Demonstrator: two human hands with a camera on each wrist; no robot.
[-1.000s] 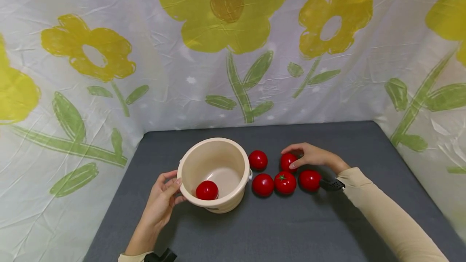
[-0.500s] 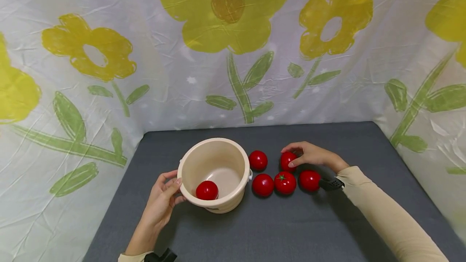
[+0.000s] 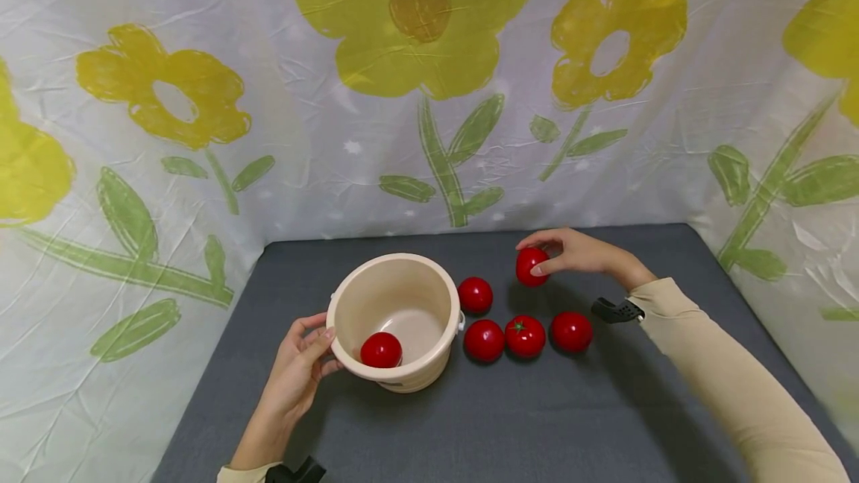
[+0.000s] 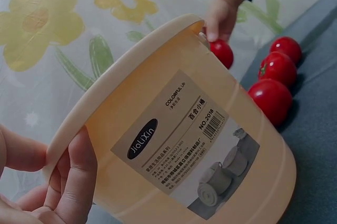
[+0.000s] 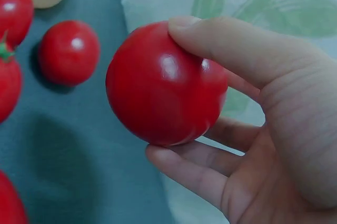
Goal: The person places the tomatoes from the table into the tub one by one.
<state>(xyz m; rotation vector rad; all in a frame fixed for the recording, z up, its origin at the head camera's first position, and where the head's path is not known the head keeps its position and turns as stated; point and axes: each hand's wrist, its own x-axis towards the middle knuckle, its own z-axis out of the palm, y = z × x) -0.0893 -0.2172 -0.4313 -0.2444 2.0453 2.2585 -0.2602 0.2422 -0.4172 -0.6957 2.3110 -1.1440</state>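
We wear plain beige sleeves (image 3: pixel 731 382).
Beside our right cuff (image 3: pixel 654 294) sits a black strap (image 3: pixel 611 311), dotted with small holes.

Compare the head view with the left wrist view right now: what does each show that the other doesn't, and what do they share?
Only the head view: a tomato lying inside the bucket, and the black strap on the left wrist.

Only the left wrist view: the readable print on the bucket's label, including the name JiaLiXin.

Both: the bucket, the left hand holding it, the right hand, and the green-stemmed tomato on the table.
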